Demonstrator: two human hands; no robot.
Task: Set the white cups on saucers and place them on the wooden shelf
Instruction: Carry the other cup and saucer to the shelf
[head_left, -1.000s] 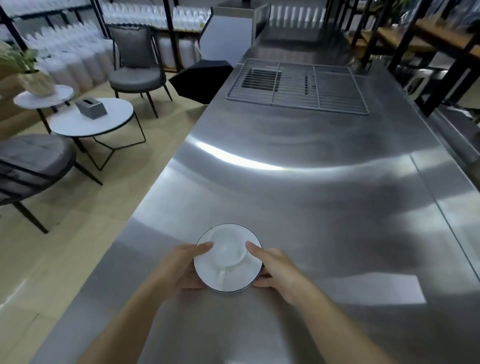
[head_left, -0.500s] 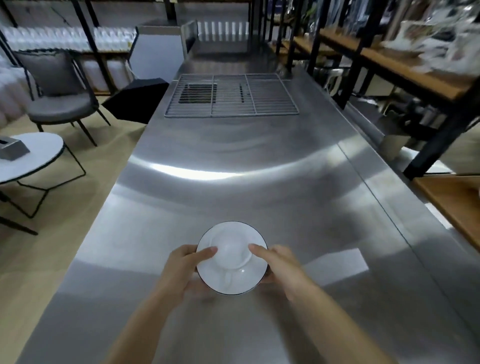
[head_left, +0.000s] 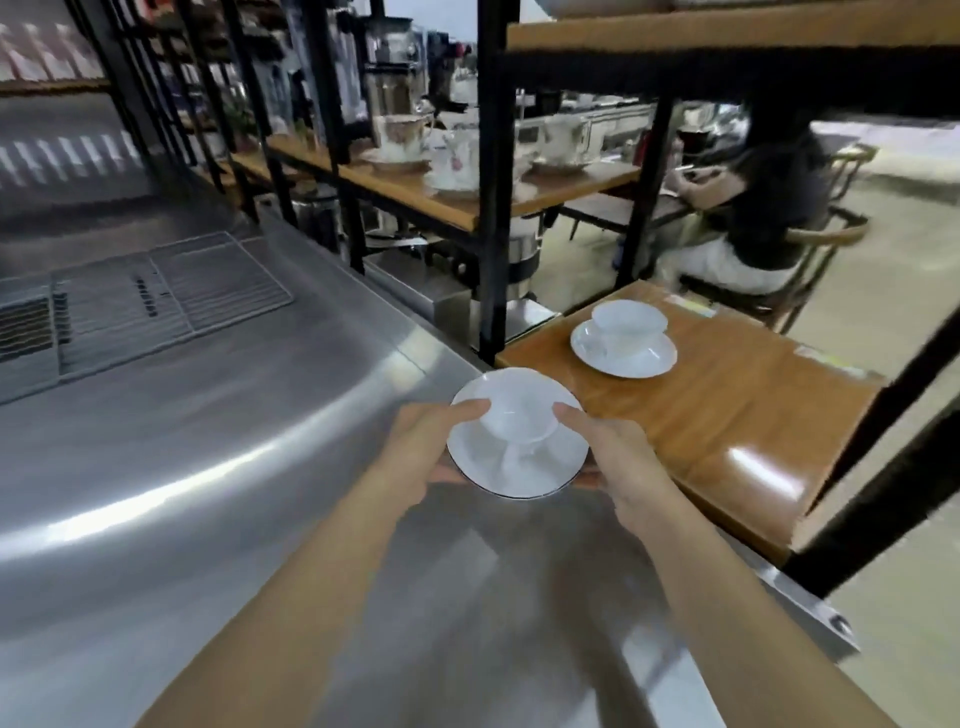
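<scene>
A white cup (head_left: 519, 413) sits on a white saucer (head_left: 514, 470) that I hold above the steel counter (head_left: 208, 467), near its right edge. My left hand (head_left: 426, 447) grips the saucer's left rim, thumb on the cup. My right hand (head_left: 613, 457) grips the right rim the same way. A second white cup (head_left: 628, 321) rests on its saucer (head_left: 631, 358) on the low wooden shelf (head_left: 737, 415), just beyond and to the right of the held set.
Black metal posts (head_left: 491, 208) frame the shelf unit. A higher wooden shelf (head_left: 467, 208) carries patterned cups and saucers (head_left: 402, 137). A wire rack (head_left: 156, 296) lies on the counter's far left. A person (head_left: 753, 208) sits on a chair behind the shelves.
The view has swung right, bringing the wooden shelves into sight. The cup and saucer, still held in both hands, have moved right toward the counter's edge and the low shelf.
</scene>
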